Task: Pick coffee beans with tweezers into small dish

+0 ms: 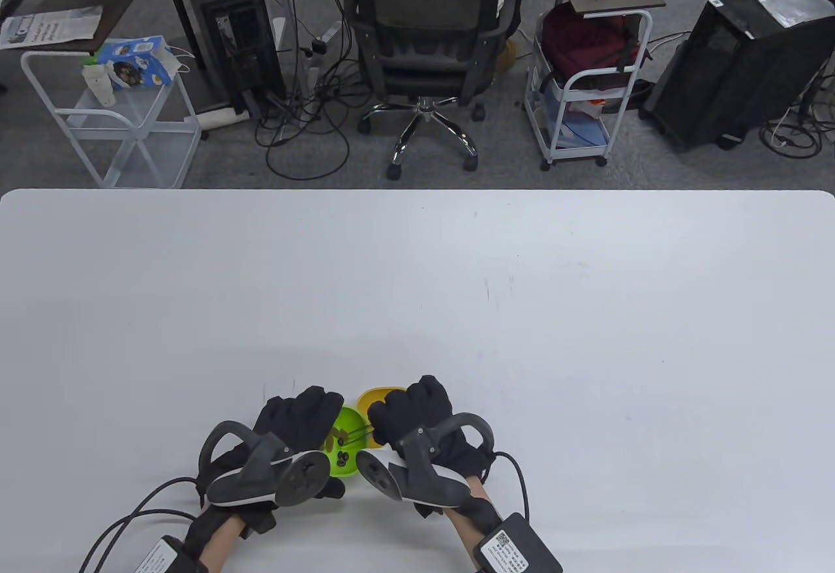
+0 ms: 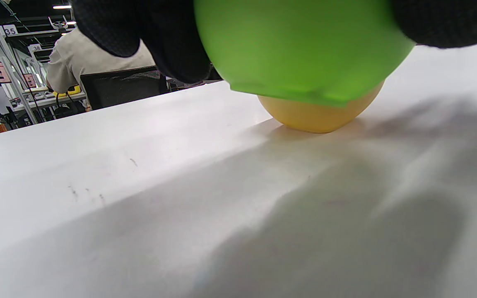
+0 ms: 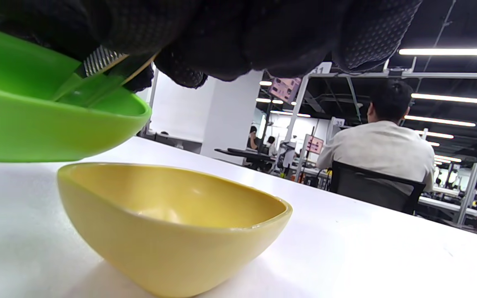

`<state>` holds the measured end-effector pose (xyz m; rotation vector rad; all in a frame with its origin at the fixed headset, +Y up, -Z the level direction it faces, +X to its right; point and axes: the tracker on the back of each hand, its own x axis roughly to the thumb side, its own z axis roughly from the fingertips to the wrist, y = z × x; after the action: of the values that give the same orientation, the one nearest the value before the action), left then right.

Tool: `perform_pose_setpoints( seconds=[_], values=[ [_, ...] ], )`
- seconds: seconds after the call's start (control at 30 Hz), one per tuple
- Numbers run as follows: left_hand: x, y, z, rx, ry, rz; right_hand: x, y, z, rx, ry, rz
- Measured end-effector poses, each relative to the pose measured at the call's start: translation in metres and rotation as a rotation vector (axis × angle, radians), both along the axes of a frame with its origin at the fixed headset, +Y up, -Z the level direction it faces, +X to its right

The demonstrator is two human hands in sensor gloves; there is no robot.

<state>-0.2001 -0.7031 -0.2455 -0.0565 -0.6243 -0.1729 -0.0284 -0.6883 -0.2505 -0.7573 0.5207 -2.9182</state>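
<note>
My left hand (image 1: 297, 418) holds the green dish (image 1: 344, 448) lifted off the table; its underside fills the top of the left wrist view (image 2: 300, 45). Several dark coffee beans (image 1: 342, 457) lie in it. My right hand (image 1: 411, 413) pinches metal tweezers (image 1: 352, 434) whose tips reach into the green dish; they also show in the right wrist view (image 3: 97, 70). The yellow dish (image 1: 375, 397) stands on the table just beyond, partly hidden by my right hand. In the right wrist view the yellow dish (image 3: 172, 223) looks empty.
The white table (image 1: 456, 286) stretches wide ahead and to both sides. Beyond its far edge stand an office chair (image 1: 430, 44), white carts (image 1: 587, 77) and a computer tower (image 1: 743, 57).
</note>
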Motion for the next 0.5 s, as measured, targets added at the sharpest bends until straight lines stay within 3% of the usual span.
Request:
perform_pose_setpoints(
  seconds=[0.5],
  values=[
    [0.0,0.0,0.0,0.0,0.0,-0.004,0.034,0.016,-0.008,-0.031,-0.079,-0.19]
  ],
)
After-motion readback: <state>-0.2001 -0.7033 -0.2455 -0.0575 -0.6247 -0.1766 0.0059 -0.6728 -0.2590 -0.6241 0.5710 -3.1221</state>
